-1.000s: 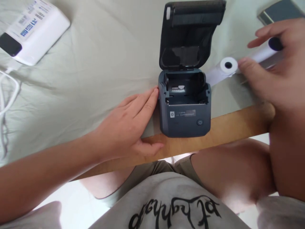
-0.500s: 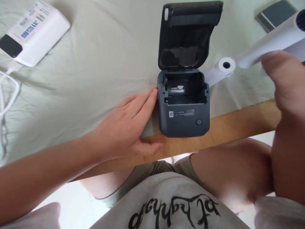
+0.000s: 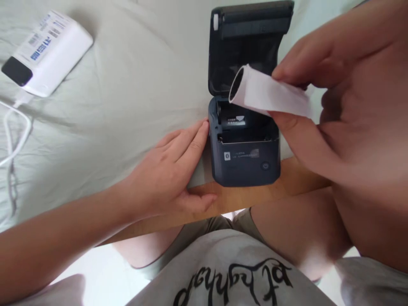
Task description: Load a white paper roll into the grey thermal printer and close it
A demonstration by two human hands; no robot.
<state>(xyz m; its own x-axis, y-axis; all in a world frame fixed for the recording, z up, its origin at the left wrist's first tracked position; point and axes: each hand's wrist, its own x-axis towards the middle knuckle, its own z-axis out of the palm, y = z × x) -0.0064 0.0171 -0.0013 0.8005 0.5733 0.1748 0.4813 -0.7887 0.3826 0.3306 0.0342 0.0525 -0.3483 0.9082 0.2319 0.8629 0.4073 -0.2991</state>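
Note:
A dark blue printer point(image 3: 247, 163) stands at the table's front edge with its black lid point(image 3: 245, 46) raised and its compartment exposed. My left hand point(image 3: 181, 165) lies flat on the table, fingers stretched out, fingertips touching the printer's left side. Above the right part of the compartment, my right hand point(image 3: 321, 97) pinches a white paper roll point(image 3: 266, 91) between thumb and fingers. The roll is tilted, its round hollow end facing left. It covers part of the compartment and the lid's lower edge.
A white device point(image 3: 59, 55) with a black end and printed labels lies at the upper left, with a white cable point(image 3: 24, 136) running from it. Pale green cloth point(image 3: 137, 72) covers the table. The wooden edge point(image 3: 236, 197) runs beside my legs.
My right hand has moved left from the right edge, bringing the white roll over the printer. It now hides the small roll and dark device seen at right. My left hand has stayed put.

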